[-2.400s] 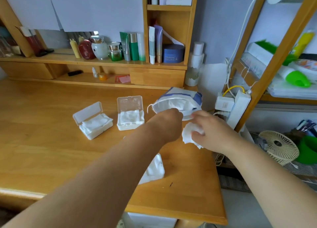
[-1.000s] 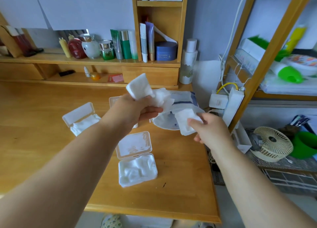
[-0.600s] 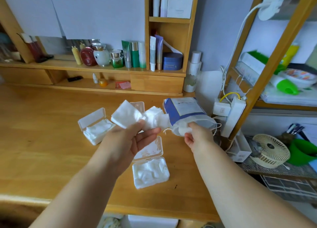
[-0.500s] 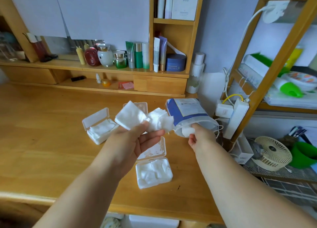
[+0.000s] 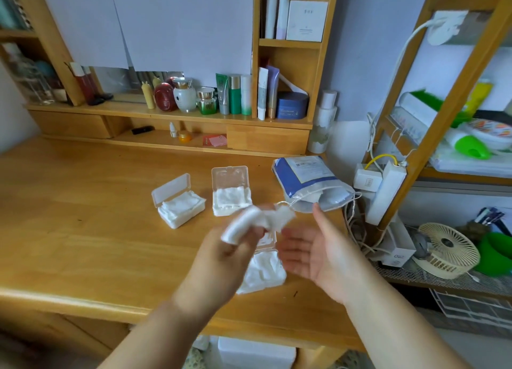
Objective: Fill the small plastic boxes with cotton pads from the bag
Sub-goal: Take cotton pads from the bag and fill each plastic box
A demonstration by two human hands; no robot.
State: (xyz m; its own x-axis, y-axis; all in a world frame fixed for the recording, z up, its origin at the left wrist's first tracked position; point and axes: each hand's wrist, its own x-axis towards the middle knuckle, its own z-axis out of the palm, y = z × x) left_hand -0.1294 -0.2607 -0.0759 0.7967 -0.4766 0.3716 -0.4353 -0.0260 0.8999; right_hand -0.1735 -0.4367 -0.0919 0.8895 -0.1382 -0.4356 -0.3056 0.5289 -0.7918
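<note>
Our left hand (image 5: 221, 253) clutches loose pads (image 5: 257, 221) above the near box (image 5: 263, 274), right hand (image 5: 313, 255) open beside it, so some could spill.

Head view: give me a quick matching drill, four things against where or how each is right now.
Things:
1. blue and white drawstring bag
2. left hand
3. right hand
4. nearest small white plastic box

States:
A. open palm, holds nothing
B. grips crumpled white cotton pads
C. lies at the desk's right edge, mouth open
D. partly hidden beneath the hands

Pairs: 1-C, 2-B, 3-A, 4-D
</note>
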